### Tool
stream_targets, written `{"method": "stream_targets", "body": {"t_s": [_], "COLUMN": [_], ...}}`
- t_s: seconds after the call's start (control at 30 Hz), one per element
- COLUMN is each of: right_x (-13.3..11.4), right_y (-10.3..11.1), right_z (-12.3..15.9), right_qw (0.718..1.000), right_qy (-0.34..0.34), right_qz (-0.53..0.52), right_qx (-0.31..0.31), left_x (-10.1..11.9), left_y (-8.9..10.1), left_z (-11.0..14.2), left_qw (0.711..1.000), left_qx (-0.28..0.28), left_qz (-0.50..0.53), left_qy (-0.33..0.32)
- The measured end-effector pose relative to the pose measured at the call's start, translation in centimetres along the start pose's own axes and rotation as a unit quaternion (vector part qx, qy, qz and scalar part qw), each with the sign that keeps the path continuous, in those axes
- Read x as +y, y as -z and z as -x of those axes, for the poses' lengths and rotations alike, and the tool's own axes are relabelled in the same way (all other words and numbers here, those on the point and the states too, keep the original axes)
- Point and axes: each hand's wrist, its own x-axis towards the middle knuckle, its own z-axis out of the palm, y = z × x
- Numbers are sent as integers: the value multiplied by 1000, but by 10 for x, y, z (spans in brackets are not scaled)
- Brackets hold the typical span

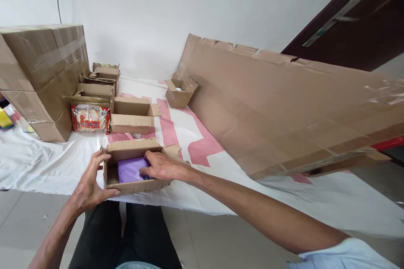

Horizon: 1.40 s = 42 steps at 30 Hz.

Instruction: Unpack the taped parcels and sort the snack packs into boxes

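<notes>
Near the front edge of the table stands an open cardboard box (135, 187), its flaps folded outward. My left hand (91, 183) grips the box's left end, with the thumb along the front wall and the fingers at the top rim. Inside the box lies a purple package (131, 169). My right hand (160, 165) reaches in from the right, thumb and fingers closed on the package's right end. Its fingertips are partly hidden. Just behind the box are another open cardboard box (132, 124) and a red-edged clear packet of round biscuits (91, 118).
Stacked taped cartons (41, 63) stand at the left, with open boxes (96, 88) beside them. A small open box (179, 97) sits further back. A large cardboard sheet (284, 109) leans across the right side. White cloth (41, 164) with pink markings covers the table.
</notes>
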Motion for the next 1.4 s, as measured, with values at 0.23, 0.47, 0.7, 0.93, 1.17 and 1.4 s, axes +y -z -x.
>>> {"method": "stream_targets", "body": {"t_s": [0.23, 0.47, 0.7, 0.93, 1.17, 1.4], "right_x": [-3, -13, 39, 90, 97, 125], "right_y": [-7, 18, 66, 55, 37, 26], "right_z": [7, 17, -55, -132, -129, -114], "right_qw": [999, 986, 950, 956, 932, 940], "right_qy": [42, 93, 89, 111, 18, 49], "right_qz": [-3, 33, 36, 83, 73, 43], "right_qx": [11, 132, 295, 258, 356, 334], "left_x": [0, 1, -5, -69, -116, -138], "left_y": [19, 21, 44, 62, 50, 37], "left_z": [6, 7, -8, -92, -170, -199], "left_qw": [999, 999, 997, 970, 908, 883], "left_qx": [-21, -25, 9, 117, 68, 79], "left_qz": [-25, -31, 66, -46, -290, -365], "left_qy": [-4, -5, 46, 208, 296, 284]}}
